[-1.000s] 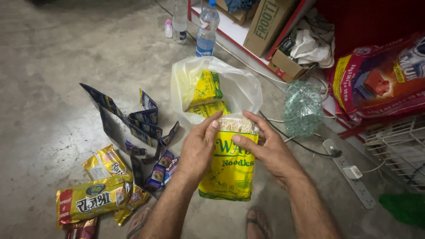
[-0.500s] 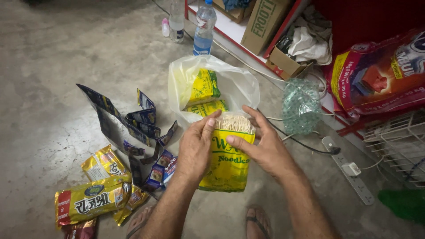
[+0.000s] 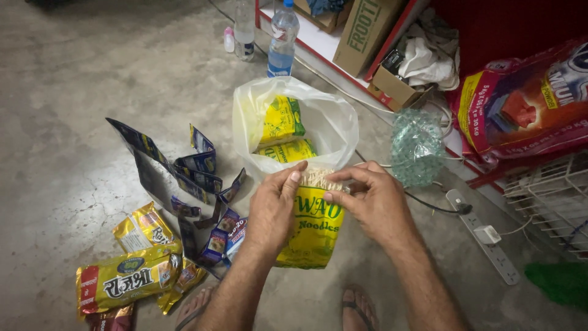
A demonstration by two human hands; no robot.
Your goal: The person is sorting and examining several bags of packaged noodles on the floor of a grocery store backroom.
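We note both hands, left hand (image 3: 274, 211) and right hand (image 3: 373, 202), clamped on upright yellow noodle packet (image 3: 312, 236) (torn top up); white bag (image 3: 334, 125) just beyond.

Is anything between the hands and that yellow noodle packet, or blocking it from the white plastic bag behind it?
Nothing visible. Left hand and right hand already grip the yellow noodle packet at its open top. The white plastic bag sits directly beyond, mouth open, with no object between.
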